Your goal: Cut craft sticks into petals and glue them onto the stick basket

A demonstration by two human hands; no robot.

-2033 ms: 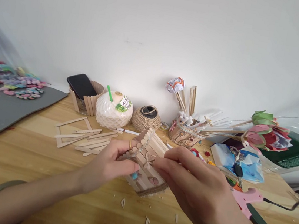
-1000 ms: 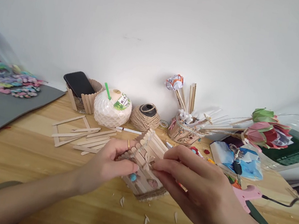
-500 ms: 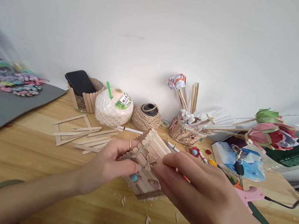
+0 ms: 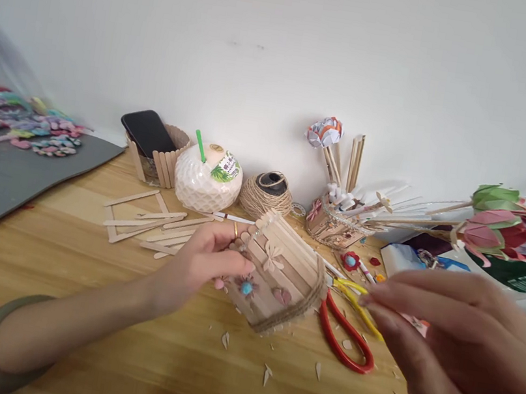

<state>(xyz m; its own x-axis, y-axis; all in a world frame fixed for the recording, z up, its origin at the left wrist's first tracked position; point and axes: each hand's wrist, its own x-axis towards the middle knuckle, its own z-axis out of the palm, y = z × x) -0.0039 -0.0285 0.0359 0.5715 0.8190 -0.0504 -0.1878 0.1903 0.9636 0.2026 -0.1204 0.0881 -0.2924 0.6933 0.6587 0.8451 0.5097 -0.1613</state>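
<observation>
My left hand (image 4: 208,251) grips a pen holder built of craft sticks (image 4: 292,247), tilted on its side above the table. Twine runs around its base and beaded trim along its rim. A pale wooden flower (image 4: 272,258), a blue-centred flower (image 4: 246,288) and a pinkish piece (image 4: 282,296) decorate its face. Off to the right, my right hand (image 4: 453,344) has thumb and fingers pinched together; anything between them is too hidden to name. Behind its fingertips lie a yellow-handled tool (image 4: 352,294) and a red-handled one (image 4: 345,341).
Loose craft sticks (image 4: 155,224) lie to the left. Along the wall stand a phone (image 4: 147,139) in another stick holder, a coconut (image 4: 207,179), a twine spool (image 4: 267,196) and a decorated holder (image 4: 337,228) full of sticks. Paper flowers (image 4: 510,227) lean at right. Wood scraps (image 4: 267,374) dot the table.
My right hand has left the stick holder's face and moved right, uncovering the wooden flower, the twine base and the red and yellow handles. My left hand keeps its hold.
</observation>
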